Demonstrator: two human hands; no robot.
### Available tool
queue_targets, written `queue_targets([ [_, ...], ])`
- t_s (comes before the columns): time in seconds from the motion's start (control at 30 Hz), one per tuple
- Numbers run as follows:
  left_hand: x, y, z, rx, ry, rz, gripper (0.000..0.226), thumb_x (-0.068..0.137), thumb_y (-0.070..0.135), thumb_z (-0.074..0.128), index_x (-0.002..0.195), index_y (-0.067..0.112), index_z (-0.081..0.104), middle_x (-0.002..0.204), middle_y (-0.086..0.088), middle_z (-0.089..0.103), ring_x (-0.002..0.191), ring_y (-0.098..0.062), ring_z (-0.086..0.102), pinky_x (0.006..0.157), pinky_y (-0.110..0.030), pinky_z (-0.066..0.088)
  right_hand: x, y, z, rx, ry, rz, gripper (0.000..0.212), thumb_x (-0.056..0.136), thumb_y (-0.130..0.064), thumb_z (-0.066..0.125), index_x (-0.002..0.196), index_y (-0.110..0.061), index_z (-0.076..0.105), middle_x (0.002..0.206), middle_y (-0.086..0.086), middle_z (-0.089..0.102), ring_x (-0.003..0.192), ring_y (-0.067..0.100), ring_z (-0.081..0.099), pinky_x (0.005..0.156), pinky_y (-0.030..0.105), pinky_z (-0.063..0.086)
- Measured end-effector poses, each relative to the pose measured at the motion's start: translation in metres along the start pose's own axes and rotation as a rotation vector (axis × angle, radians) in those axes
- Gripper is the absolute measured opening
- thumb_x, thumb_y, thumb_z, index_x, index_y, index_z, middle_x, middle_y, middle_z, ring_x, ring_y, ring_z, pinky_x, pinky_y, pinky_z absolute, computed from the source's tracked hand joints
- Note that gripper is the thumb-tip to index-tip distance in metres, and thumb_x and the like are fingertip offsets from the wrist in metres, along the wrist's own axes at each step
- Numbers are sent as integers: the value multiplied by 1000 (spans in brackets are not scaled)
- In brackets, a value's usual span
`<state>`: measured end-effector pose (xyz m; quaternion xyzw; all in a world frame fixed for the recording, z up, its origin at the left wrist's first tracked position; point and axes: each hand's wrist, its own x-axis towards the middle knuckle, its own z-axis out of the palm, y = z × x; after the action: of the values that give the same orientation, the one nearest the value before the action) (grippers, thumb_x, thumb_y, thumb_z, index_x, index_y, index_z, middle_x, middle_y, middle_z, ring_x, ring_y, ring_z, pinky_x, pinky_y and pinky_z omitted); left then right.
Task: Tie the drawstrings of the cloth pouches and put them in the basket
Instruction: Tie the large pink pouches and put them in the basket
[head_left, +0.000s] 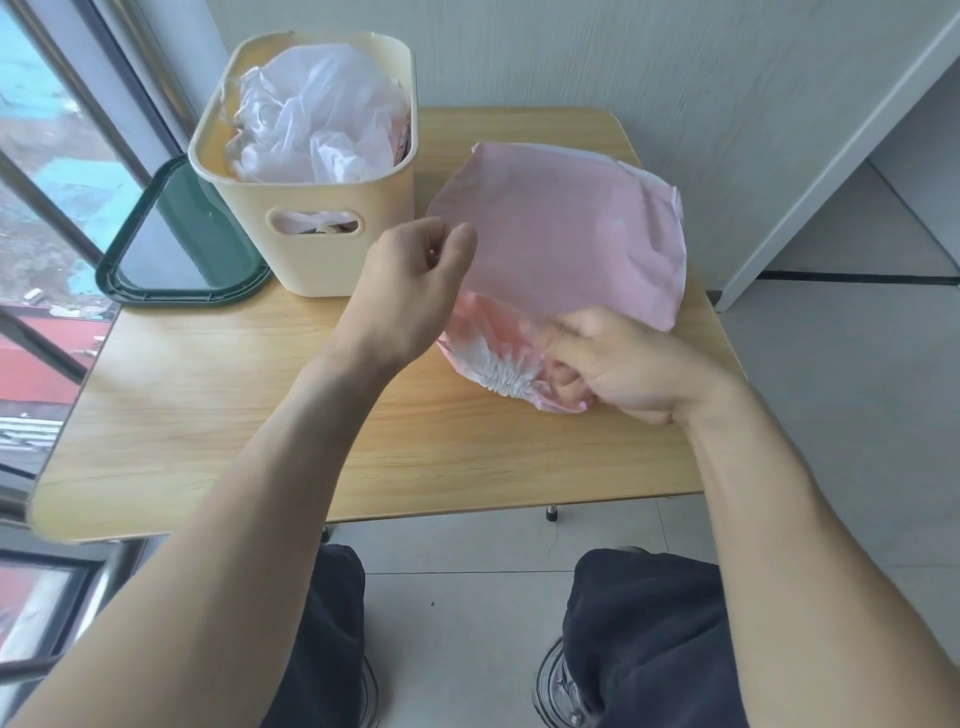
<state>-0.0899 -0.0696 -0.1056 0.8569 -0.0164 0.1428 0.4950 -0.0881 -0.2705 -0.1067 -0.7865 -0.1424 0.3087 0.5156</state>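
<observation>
Wooden desk (208, 415) carries a cream basket (322, 260) and a pink pouch (561, 249). Right hand (618, 364) has its grip closed on the pouch's gathered mouth; left hand (410, 291) pinches beside it, what it holds unclear

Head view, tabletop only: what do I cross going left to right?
Green lid → cream basket → left hand → pink pouch, its gathered mouth gripped by the right hand.

basket (317, 249) on table (208, 405) back-left | pouch (561, 249) right of basket | lid (182, 244) left of basket
</observation>
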Motion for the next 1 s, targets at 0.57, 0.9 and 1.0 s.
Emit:
queue_targets([
  [0.57, 52, 15, 16, 375, -282, 354, 27, 80, 13, 52, 99, 16, 72, 116, -3, 62, 88, -19, 61, 104, -36, 42, 20, -3, 5, -51, -160, 197, 30, 103, -38, 53, 82, -18, 45, 53, -9, 23, 43, 7, 18, 52, 30, 16],
  [0.9, 50, 21, 6, 625, -395, 193, 30, 90, 13, 52, 116, 13, 67, 125, -12, 53, 107, -29, 58, 97, -38, 47, 15, 0, 3, 28, -205, 198, 26, 104, -35, 53, 84, -19, 51, 59, -4, 32, 49, 11, 37, 52, 25, 33],
  [1.0, 32, 18, -3, 702, -301, 175, 26, 91, 23, 51, 91, 4, 69, 93, -14, 69, 87, -36, 63, 77, -45, 54, 16, 0, 3, -13, -205, 183, 27, 103, -37, 53, 86, -17, 52, 59, -3, 40, 50, 13, 47, 54, 26, 38],
])
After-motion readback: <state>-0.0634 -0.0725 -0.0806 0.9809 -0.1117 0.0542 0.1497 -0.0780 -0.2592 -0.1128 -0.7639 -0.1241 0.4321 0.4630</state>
